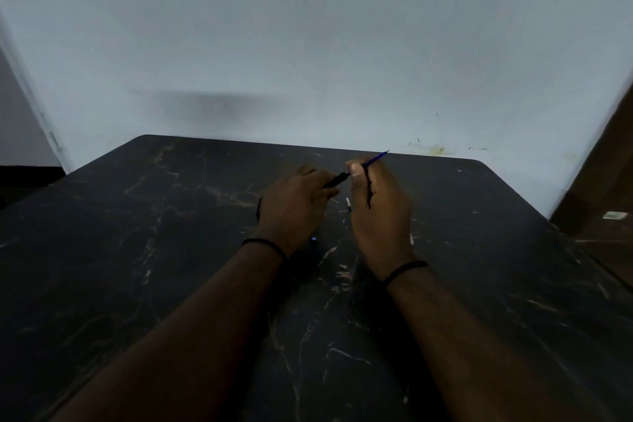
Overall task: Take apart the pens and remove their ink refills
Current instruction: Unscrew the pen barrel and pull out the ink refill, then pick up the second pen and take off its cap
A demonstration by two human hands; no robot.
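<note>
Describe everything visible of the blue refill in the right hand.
The blue refill is a thin, straight, plastic-looking rod, pinched by the right hand and raised above the dark table. It slants up to the right, tip free against the wall. Its lower end meets the black pen barrel held by the left hand.

Table (171, 250): black, marble pattern, thin tan and whitish veins running irregularly. Wall (308, 44): pale blue-grey, plain; small yellowish-green stain and dark specks low on its right side. Refill (376, 159): blue. Barrel (335, 180): black. Wristbands: black, one on each wrist (265, 245). Small white piece (348, 204) on table. Panel (606, 161) at right edge: brown.
</note>
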